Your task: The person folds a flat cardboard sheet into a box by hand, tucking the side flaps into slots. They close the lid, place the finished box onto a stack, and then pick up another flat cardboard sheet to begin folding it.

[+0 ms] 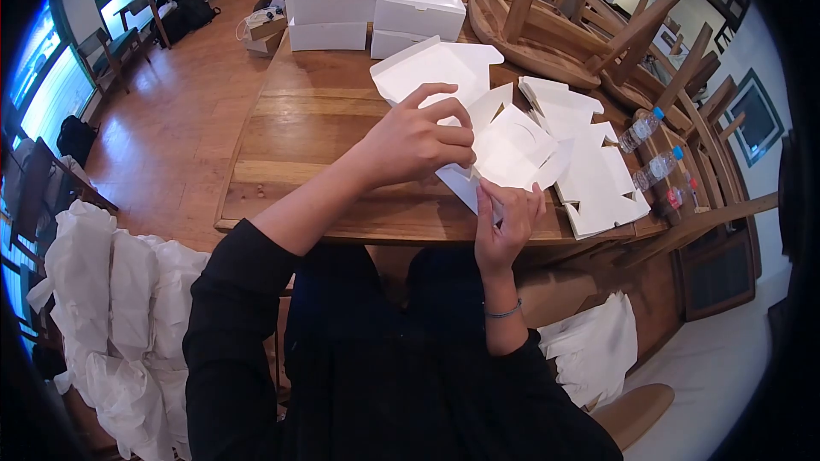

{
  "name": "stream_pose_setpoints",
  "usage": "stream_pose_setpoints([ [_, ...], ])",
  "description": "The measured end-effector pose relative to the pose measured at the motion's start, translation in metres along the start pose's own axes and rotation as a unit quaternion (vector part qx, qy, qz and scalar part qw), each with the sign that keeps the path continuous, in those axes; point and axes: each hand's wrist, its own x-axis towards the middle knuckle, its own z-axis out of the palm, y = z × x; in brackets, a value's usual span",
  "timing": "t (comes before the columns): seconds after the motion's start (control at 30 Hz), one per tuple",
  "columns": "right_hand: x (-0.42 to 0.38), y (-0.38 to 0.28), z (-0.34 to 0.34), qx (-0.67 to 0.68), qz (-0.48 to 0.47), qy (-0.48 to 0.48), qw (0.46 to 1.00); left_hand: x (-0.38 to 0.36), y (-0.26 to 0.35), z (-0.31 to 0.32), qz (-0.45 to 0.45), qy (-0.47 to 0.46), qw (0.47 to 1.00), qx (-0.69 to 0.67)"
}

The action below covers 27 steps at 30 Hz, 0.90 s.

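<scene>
A partly folded white cardboard box (511, 149) lies near the table's front edge, its flaps standing around a flat base. My right hand (506, 218) pinches the near edge of this box between thumb and fingers. Over its left side hovers my left hand (418, 138), fingers bent and spread apart, with the fingertips close to the left flap. An opened white box blank (440, 68) lies just behind the left hand. To the right, a stack of flat white box blanks (589, 154) rests on the table.
Folded white boxes (335, 8) are stacked at the back of the wooden table (290, 145). Water bottles (656, 168) stand at the right, beside upturned wooden chairs (555, 26). White wrapped bundles (128, 290) sit at lower left; more white sheets (594, 346) lie at lower right.
</scene>
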Motion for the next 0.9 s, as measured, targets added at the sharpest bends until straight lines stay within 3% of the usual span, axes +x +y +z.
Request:
stream_pose_setpoints([
  [0.37,0.0,0.005,-0.005,0.055,0.0,-0.036,0.998,-0.001,0.003,0.005,-0.02,0.015,1.0,0.018],
  [0.57,0.0,0.005,-0.006,0.057,0.002,-0.044,0.997,0.002,0.014,0.008,0.051,0.002,0.999,0.012],
  [0.9,-0.002,0.0,-0.005,-0.01,-0.002,-0.016,1.0,0.001,0.018,0.015,0.038,-0.008,0.999,-0.037],
])
